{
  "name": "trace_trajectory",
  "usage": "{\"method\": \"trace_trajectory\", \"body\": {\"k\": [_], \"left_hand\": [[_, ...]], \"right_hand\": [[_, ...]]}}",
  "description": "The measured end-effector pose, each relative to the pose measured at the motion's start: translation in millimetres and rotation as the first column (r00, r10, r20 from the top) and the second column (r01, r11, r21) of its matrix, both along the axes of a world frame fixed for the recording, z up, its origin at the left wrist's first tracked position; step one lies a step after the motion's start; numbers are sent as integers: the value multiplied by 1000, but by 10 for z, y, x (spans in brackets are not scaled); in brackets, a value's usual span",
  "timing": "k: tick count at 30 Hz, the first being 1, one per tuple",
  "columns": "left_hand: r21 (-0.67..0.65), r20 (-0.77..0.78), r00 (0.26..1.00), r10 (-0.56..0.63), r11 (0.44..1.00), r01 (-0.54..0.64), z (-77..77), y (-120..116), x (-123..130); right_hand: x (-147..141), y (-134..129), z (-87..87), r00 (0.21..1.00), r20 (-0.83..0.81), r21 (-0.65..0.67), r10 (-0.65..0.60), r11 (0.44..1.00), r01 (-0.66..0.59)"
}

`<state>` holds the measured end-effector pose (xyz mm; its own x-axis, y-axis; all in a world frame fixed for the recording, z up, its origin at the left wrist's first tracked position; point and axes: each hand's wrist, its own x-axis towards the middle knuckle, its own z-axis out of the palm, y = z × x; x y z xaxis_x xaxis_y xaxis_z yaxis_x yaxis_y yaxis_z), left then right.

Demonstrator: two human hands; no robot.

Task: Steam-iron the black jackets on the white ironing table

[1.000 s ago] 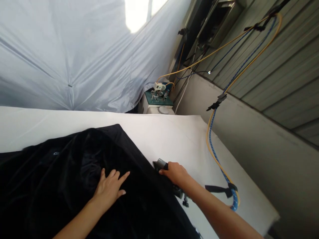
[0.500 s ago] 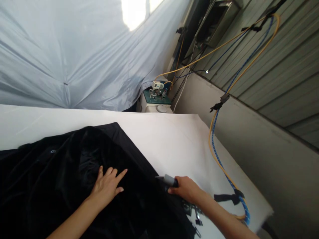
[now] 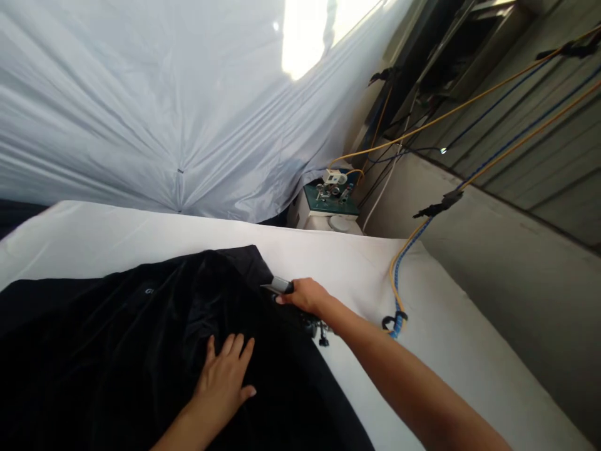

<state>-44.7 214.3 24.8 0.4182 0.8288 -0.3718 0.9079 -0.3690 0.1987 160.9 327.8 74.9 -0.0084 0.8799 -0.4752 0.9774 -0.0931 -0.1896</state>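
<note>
My left hand (image 3: 223, 382) lies on the black cloth (image 3: 117, 357) with its fingers spread and holds nothing. The cloth has soft folds and a small pale mark toward its far left part. Further up and to the right, my right hand (image 3: 307, 295) is wrapped round a hose-fed hand tool (image 3: 282, 285) with a grey nose and a thin pointed tip. That tip is at the cloth's right edge, near its far corner; contact cannot be made out. Metal fittings (image 3: 323, 332) of the tool hang below my right wrist. Its exact kind is unclear.
A white table (image 3: 357, 263) bears the cloth. Blue and yellow hoses (image 3: 399, 269) come down from the upper right to the tool. At the back stands a green-topped machine (image 3: 331, 200). A pale sheet (image 3: 141, 113) hangs behind; a wall (image 3: 507, 269) runs along the right.
My right hand has moved the tool away from me along the cloth's right edge toward the far corner. My left hand stays spread on the cloth. The camera view has swung left.
</note>
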Motion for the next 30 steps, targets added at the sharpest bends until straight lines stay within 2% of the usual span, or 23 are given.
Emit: {"method": "trace_trajectory", "body": {"k": [2,5,7,9,12,14,17,19,23,26,30], "left_hand": [[-37,3,1000,11,999,-11,-9,7,9],[-84,-8,999,31,996,-31,-21,2,21],[-85,-9,999,39,996,-39,-10,-3,12],[-82,11,999,49,995,-47,30,33,-17],[-98,60,994,97,991,-90,122,237,-70],[1,118,989,84,996,-85,147,462,-88],[248,204,978,-38,969,-14,34,789,-72],[302,212,976,-55,953,-12,-118,914,-49],[309,196,981,8,949,-69,-349,939,-27],[310,195,980,43,945,-103,-347,917,-30],[247,192,979,75,961,-122,-290,940,-35]], "right_hand": [[-182,407,-30,1000,5,36,10,999,-10],[-354,925,-67,997,13,67,-74,995,73],[-363,1153,-78,989,17,80,-146,986,144],[-285,1258,-75,983,25,83,-183,980,180],[-75,1211,-36,978,47,59,-203,978,201],[66,1092,21,977,63,46,-203,979,201],[192,865,145,990,43,56,-132,990,130],[204,711,216,997,26,45,-77,996,76],[119,466,203,999,-7,-28,-43,999,43],[51,385,74,999,-27,-44,-24,999,22],[-2,411,-69,999,34,-22,-9,1000,10]]}}
